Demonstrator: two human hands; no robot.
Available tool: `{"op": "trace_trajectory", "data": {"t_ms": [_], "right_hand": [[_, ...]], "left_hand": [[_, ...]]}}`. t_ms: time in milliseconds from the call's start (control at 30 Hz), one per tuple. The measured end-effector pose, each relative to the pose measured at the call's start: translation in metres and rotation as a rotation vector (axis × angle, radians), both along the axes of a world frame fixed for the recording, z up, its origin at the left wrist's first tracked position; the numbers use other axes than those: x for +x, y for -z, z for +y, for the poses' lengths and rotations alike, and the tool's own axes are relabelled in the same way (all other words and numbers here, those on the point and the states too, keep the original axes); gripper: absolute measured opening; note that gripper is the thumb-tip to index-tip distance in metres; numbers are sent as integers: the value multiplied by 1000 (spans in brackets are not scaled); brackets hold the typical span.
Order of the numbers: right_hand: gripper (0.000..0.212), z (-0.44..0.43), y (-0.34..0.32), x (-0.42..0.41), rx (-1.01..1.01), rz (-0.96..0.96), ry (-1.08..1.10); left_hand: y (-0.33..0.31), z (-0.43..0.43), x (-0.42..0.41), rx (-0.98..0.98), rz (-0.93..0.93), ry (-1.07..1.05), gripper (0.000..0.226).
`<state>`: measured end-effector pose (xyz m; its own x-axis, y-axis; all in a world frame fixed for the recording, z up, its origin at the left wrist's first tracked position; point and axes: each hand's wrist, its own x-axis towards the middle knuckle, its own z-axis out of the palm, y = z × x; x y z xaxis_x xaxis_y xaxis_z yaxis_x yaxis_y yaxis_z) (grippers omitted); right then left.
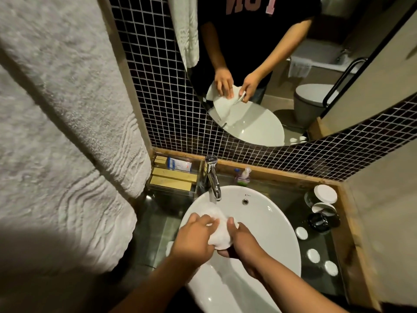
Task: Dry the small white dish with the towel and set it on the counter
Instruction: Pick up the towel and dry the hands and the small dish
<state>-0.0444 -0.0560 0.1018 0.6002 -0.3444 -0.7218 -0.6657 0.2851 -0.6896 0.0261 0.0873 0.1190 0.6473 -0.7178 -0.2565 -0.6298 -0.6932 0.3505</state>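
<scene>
Over a white basin (270,224) set in a dark bathroom counter (320,251), both hands bunch a small white towel (220,233). The left hand (194,238) and right hand (243,245) are clamped on it; the dish is hidden inside, apparently. Bare counter lies nearest the right hand.

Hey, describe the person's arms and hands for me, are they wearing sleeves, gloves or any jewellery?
Both forearms are bare, with no gloves on the left hand or the right hand. No watch or bracelet shows. The mirror shows a black short-sleeved top with pink lettering. Any ring is too blurred to tell.
</scene>
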Motion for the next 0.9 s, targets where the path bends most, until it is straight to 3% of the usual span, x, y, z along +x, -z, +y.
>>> {"op": "trace_trajectory", "data": {"t_ms": [267, 533, 667, 767, 900], "right_hand": [[49, 2, -19, 31, 176, -31, 23], [45, 7, -36, 57, 151, -148, -14], [44, 5, -43, 64, 151, -165, -3], [44, 6, -50, 69, 165, -191, 40], [51, -5, -63, 94, 263, -259, 208]], "left_hand": [[-3, -4, -13, -393, 3, -78, 61], [-30, -11, 22, -346, 3, -272, 56], [-41, -23, 33, -215, -36, -384, 56], [-47, -31, 37, -188, -66, -349, 57], [-65, -47, 42, -301, -78, -305, 60]]}}
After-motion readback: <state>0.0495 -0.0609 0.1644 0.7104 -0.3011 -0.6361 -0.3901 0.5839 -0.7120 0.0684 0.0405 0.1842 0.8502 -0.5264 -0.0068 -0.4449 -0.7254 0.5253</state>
